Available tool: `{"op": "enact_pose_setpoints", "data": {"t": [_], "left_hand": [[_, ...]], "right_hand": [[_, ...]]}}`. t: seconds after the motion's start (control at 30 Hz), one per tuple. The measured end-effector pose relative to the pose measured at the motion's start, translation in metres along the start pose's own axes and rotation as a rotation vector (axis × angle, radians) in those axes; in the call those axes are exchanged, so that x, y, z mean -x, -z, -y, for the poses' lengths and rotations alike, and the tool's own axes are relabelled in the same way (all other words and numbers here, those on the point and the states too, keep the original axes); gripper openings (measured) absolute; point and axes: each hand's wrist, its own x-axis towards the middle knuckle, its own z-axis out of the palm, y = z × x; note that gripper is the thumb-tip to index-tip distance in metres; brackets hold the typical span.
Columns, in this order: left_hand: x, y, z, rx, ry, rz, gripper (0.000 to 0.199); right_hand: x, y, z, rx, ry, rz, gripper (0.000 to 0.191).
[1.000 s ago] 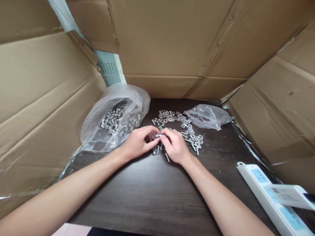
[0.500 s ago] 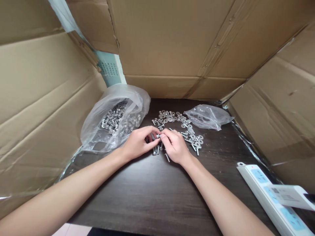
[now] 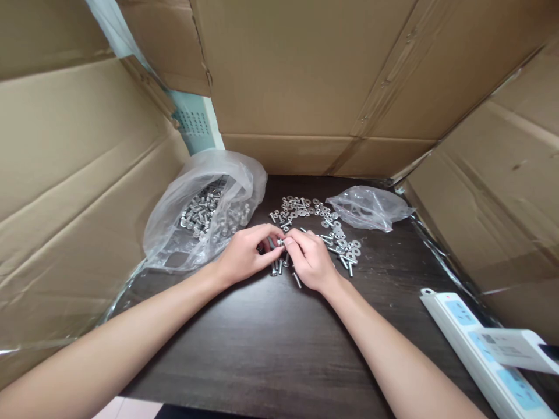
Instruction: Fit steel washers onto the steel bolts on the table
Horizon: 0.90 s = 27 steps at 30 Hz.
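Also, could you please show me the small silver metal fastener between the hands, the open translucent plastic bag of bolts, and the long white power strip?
Small silver metal fastener [image 3: 280, 241]: head view, on its exposed part.
Translucent plastic bag [image 3: 238, 166]: head view, on its upper wall.
Long white power strip [image 3: 488, 367]: head view, on its casing.

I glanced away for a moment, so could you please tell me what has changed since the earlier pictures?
Nothing has visibly moved, been taken up or let go. The left hand and right hand stay together at the small metal fastener; any slight turn of it is too small to tell. The loose washers, bag of bolts and power strip stayed put.
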Motion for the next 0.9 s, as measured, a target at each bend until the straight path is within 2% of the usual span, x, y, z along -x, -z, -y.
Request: {"op": "enact_pose_setpoints", "data": {"t": [0.33, 0.9], "left_hand": [[-0.0002, -0.0004, 0.0007, -0.002, 0.017, -0.009, 0.014], [0.0002, -0.0005, -0.0005, 0.002, 0.014, -0.001, 0.015]], "right_hand": [[0.0010, 0.0013, 0.0008, 0.009, -0.023, -0.015, 0.021], [-0.0005, 0.0017, 0.0019, 0.014, 0.021, -0.012, 0.026]]}}
